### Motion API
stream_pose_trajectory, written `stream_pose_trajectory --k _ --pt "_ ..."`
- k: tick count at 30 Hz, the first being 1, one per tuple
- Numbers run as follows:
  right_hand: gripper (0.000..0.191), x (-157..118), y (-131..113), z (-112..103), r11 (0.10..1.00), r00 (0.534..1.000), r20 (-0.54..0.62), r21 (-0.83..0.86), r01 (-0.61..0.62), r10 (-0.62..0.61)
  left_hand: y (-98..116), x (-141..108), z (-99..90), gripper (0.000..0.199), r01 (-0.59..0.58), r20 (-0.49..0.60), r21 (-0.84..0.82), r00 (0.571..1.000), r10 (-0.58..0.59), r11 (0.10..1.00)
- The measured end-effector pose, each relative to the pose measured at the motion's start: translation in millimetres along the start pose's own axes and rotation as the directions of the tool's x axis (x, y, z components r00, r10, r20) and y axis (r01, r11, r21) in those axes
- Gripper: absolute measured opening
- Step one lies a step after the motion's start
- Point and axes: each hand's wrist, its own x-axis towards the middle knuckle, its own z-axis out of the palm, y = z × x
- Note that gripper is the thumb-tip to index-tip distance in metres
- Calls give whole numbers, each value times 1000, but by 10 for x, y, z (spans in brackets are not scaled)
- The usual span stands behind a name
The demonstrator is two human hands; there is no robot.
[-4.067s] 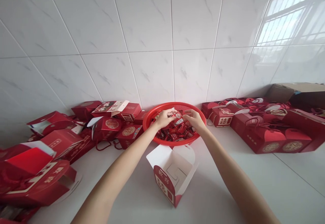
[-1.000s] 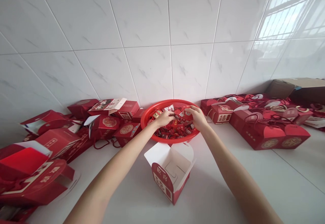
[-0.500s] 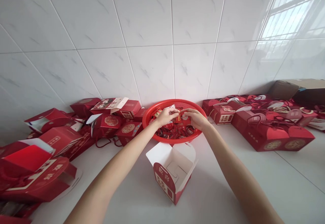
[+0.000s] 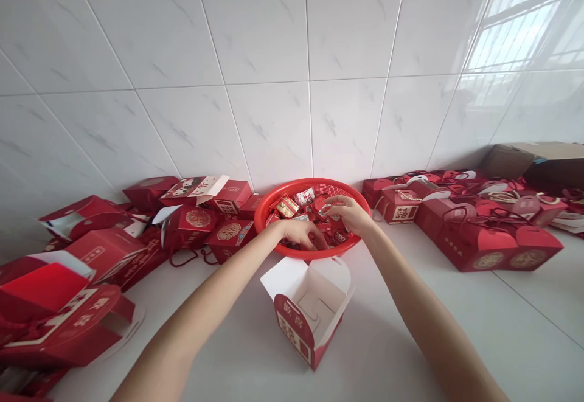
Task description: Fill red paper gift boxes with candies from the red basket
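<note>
Both hands are in the red plastic basket (image 4: pixel 269 202), which holds many wrapped candies (image 4: pixel 287 207). My left hand (image 4: pixel 303 233) reaches down into the candies at the near side, its fingers bent and spread, with no candy seen in its grasp. My right hand (image 4: pixel 349 214) is over the right part, its fingers curled towards the thumb; what they hold, if anything, is too small to make out. In front of the basket stands an open red box (image 4: pixel 308 311) with a white inside, its flaps up and nothing in it.
Red gift boxes (image 4: pixel 107 250) lie in a loose pile on the left. Closed red boxes with cord handles (image 4: pixel 483 238) stand on the right, with a brown cardboard box (image 4: pixel 511 160) behind them. A tiled wall (image 4: pixel 274 128) rises behind the basket.
My left hand has moved down and a little right, from above the candies into them. My right hand has shifted slightly left. Gold and white candies at the basket's left are now uncovered.
</note>
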Motion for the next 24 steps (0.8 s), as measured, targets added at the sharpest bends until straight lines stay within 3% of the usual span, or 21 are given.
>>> stream_pose_trajectory --k 2,5,12,17,21,24 --pt "27 5 5 -4 1000 1000 -8 4 4 -4 37 -10 13 40 25 88 48 996 -29 999" --pt "35 14 18 -12 1000 1000 -27 17 10 -10 98 0 38 49 75 127 204 987 -103 976" --pt "49 14 26 -22 994 995 -77 77 76 -70 164 25 114 64 157 0 326 986 -166 932" --pt "45 30 22 -26 991 993 -69 87 102 -96 137 22 109 45 122 -46 249 992 -114 961" --pt "34 65 37 -39 984 987 -92 109 141 -131 47 39 27 25 42 -241 110 970 -14 993" --pt "26 84 41 -45 981 988 -94 135 138 -126 -31 56 -56 19 -65 -453 -13 890 53 998"
